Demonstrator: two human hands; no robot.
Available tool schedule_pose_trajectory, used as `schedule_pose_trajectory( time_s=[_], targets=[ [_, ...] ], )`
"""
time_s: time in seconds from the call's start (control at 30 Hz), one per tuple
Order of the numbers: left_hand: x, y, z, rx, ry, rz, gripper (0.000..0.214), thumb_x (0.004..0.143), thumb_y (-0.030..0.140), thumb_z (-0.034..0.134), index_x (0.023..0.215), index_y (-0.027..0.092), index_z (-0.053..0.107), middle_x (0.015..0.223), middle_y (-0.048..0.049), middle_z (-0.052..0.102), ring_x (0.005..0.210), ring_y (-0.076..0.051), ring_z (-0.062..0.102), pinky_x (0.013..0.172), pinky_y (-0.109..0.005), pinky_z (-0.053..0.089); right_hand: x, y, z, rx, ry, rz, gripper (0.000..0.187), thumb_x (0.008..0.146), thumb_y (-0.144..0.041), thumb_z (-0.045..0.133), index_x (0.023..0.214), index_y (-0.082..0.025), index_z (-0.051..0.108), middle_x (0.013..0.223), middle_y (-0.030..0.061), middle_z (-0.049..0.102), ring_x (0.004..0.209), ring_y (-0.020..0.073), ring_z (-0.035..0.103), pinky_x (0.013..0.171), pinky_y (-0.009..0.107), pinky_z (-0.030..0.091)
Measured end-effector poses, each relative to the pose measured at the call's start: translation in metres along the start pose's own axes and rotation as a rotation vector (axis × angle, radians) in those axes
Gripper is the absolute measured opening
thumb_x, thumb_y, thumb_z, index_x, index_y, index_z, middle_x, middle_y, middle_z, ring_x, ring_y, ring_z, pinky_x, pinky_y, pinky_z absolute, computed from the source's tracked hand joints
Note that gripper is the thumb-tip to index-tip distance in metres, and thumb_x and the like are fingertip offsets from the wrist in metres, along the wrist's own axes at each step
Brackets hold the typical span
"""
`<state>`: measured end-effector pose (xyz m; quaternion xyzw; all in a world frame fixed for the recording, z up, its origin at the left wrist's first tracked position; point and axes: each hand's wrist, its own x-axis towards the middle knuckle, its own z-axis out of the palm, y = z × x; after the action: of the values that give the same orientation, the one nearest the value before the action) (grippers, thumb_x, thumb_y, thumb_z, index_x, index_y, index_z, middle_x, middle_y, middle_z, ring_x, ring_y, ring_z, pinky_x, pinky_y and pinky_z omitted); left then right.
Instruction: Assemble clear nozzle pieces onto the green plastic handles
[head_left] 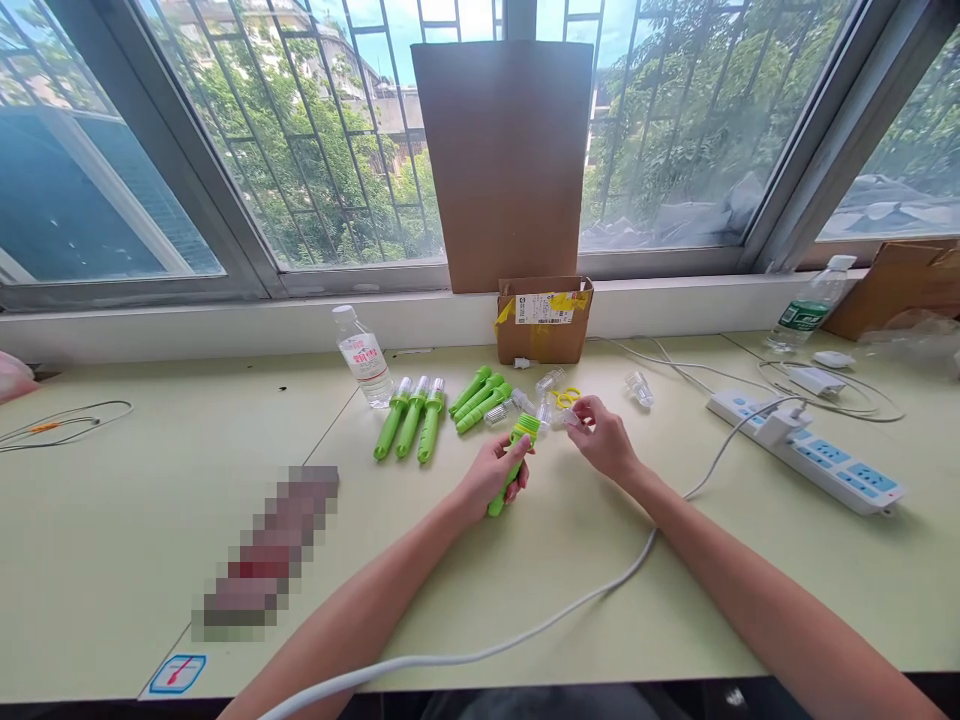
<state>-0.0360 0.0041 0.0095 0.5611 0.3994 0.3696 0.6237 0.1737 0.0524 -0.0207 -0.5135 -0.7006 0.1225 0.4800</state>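
My left hand [491, 478] is closed around a green plastic handle [511, 462], holding it upright and tilted over the table. My right hand [604, 438] pinches a small clear plastic cap [571, 418] just right of the handle's top. Three finished green handles with clear caps [412, 416] lie side by side to the left. Three bare green handles [480, 396] lie behind my left hand. Several loose clear caps [550, 380] and yellow rings [566, 396] lie near my right hand; one more clear cap [639, 388] lies farther right.
A small cardboard box [544, 320] stands at the sill, with a tall cardboard sheet [504, 160] behind it. A water bottle [362, 356] stands left of the handles. A white power strip [810, 450] with a cable [525, 630] lies at right. Another bottle [806, 312] lies at far right.
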Motion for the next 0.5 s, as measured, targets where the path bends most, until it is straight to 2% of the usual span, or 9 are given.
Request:
schedule_pose_trajectory(
  time_s=[0.07,0.13,0.3,0.4,0.5],
  targets=[
    [0.000,0.001,0.000,0.004,0.004,-0.006,0.047,0.079,0.064,0.051,0.088,0.018,0.047,0.049,0.0063,0.051,0.029,-0.004,0.035,0.032,-0.016,0.029,-0.001,-0.001,0.001,0.064,-0.005,0.037,0.016,0.080,-0.036,0.055,0.075,-0.023,0.050,0.066,0.0006,0.061,0.059,0.0166,0.057,0.063,0.031,0.049],
    [-0.001,0.001,0.001,0.006,0.005,-0.005,0.047,0.079,0.064,0.051,0.088,0.018,0.047,0.048,0.0065,0.051,0.030,-0.004,0.034,0.032,-0.016,0.029,-0.001,-0.002,0.001,0.125,0.004,0.072,0.021,0.080,-0.040,0.056,0.072,-0.023,0.049,0.064,0.0002,0.060,0.058,0.0163,0.056,0.061,0.031,0.049],
    [0.000,0.002,-0.001,0.059,0.036,0.023,0.045,0.081,0.063,0.049,0.088,0.019,0.048,0.049,0.0064,0.050,0.030,-0.005,0.034,0.033,-0.018,0.029,-0.003,-0.007,0.002,0.308,-0.029,0.140,0.027,0.080,-0.045,0.060,0.094,-0.024,0.050,0.071,-0.0002,0.064,0.054,0.0141,0.055,0.054,0.028,0.047],
    [0.000,0.001,-0.002,0.278,0.111,0.120,0.042,0.082,0.060,0.048,0.088,0.019,0.051,0.051,0.0055,0.051,0.034,-0.007,0.039,0.038,-0.020,0.030,-0.005,-0.011,0.002,0.358,-0.071,0.147,0.036,0.080,-0.046,0.059,0.107,-0.024,0.050,0.073,0.0001,0.066,0.059,0.0159,0.059,0.056,0.028,0.048],
    [-0.002,-0.002,-0.004,0.696,0.189,0.305,0.035,0.083,0.054,0.052,0.086,0.019,0.057,0.061,0.0014,0.056,0.051,-0.012,0.050,0.051,-0.023,0.036,-0.006,-0.014,0.003,0.386,-0.104,0.160,0.035,0.079,-0.045,0.061,0.106,-0.024,0.051,0.073,0.0006,0.067,0.066,0.0184,0.064,0.059,0.030,0.050]
  ],
)
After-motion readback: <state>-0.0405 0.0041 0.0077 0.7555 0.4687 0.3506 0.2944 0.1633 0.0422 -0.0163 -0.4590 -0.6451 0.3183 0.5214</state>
